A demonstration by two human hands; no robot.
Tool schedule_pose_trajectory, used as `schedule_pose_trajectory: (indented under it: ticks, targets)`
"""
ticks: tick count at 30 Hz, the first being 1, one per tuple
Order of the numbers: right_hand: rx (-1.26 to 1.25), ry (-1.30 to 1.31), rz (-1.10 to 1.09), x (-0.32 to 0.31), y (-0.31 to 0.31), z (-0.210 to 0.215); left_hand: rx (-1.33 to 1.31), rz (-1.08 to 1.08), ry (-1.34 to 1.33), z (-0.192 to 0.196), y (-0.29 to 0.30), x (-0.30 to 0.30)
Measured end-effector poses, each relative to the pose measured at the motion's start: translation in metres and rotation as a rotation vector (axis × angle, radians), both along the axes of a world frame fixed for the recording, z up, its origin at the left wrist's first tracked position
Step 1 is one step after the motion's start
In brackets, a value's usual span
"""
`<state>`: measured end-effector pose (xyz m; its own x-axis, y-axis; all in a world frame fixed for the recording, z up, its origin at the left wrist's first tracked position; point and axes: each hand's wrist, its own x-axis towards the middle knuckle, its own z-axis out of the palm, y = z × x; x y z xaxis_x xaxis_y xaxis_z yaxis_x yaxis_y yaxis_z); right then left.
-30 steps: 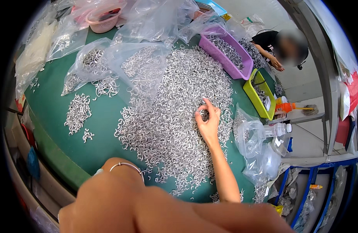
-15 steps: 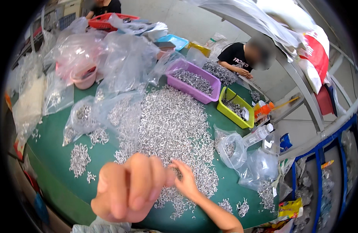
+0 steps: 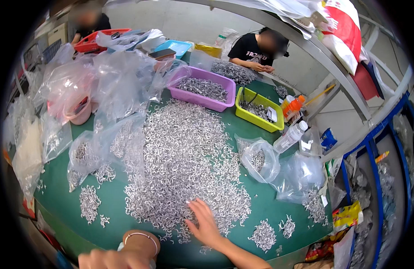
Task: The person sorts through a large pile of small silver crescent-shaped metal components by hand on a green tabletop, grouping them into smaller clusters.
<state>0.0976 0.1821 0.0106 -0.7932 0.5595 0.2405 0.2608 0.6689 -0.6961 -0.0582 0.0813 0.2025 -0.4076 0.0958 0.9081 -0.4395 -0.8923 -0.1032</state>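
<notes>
A wide spread of small silvery curved metal pieces [image 3: 180, 148] covers the middle of the green table [image 3: 117, 215]. My right hand [image 3: 204, 223] lies at its near edge, fingers stretched and parted, touching the pieces and holding nothing that I can see. At the lower edge of the picture, close up, is my left hand [image 3: 115, 259], with a thin bracelet [image 3: 142, 234] on its wrist. Its fingers look curled, but the picture's edge cuts them off and hides anything in them.
A purple basin [image 3: 225, 103] and a lime-green basin [image 3: 260, 122] hold more pieces. Clear plastic bags [image 3: 119, 71] crowd the left; an open bag [image 3: 260, 168] and a bottle [image 3: 290, 136] stand right. Small piles [image 3: 89, 204] flank the spread. Another person [image 3: 256, 49] works across the table.
My left fist has dropped from over the near part of the spread to the lower picture edge. My right hand has shifted toward me along the pieces. The view has turned slightly.
</notes>
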Motion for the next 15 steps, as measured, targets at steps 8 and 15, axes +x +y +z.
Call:
schedule_pose_trajectory:
  ticks: [8, 15]
  targets:
    - [0.101, -0.014, 0.004, -0.002, 0.000, -0.014, 0.149, -0.072, 0.538, 0.002, -0.013, -0.016]
    - [0.122, 0.028, -0.005, -0.003, -0.002, -0.016, 0.005, -0.059, 0.524, -0.008, -0.042, -0.005]
